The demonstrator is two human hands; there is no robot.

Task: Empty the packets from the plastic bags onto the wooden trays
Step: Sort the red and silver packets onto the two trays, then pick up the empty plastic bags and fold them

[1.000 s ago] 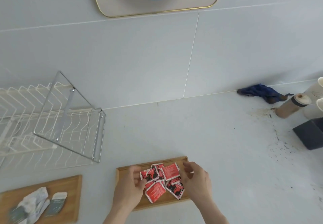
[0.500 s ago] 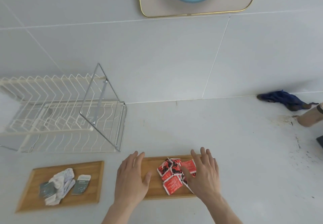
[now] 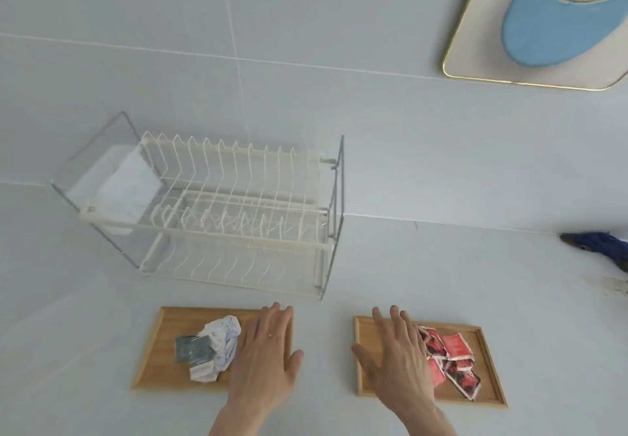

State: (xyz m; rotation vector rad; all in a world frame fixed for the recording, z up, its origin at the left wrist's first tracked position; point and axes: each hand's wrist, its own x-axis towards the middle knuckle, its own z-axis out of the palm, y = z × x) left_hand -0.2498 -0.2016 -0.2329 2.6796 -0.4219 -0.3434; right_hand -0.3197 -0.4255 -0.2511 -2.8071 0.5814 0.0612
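Both our hands are flat and open, gripping nothing: left hand [image 3: 268,354] over the right end of the left wooden tray [image 3: 159,343], right hand [image 3: 397,357] on the left part of the right wooden tray [image 3: 486,360]. Red packets [image 3: 452,357] sit piled on the right tray, greyish packets [image 3: 192,350] on the left one beside a crumpled white plastic bag [image 3: 221,343]. Packets look light, flat and slick, so we'd pinch an edge. The bag's soft; grab a bunched fold. The dish rack [image 3: 234,211] stands behind the trays on the surface, well clear. Nothing's really blocking us.
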